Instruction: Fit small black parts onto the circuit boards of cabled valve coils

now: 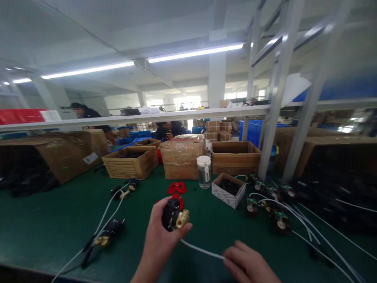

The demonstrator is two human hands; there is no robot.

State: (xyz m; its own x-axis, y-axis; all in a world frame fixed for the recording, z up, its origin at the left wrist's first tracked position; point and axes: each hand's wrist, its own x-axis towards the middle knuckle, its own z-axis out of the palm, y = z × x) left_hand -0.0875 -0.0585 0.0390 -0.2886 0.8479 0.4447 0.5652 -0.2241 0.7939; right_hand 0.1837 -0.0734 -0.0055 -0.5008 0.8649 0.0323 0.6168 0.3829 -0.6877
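Note:
My left hand [157,232] is closed around a brass valve with a black housing [170,215], held up above the green bench. Its brass fitting [182,218] faces me between thumb and fingers. From the valve a white cable [202,250] runs right to my right hand [250,263], whose fingertips pinch it. Just behind the valve lie red looped pieces [177,188], partly hidden by my hand. To the left, similar black-and-brass units with white cables [107,232] rest on the bench.
Units with exposed green circuit boards [279,222] and tangled white cables lie to the right. A small box of black parts [228,189], a clear jar [204,173] and cardboard boxes [182,159] line the back. A metal shelf post [273,98] rises at right. Two people are beyond.

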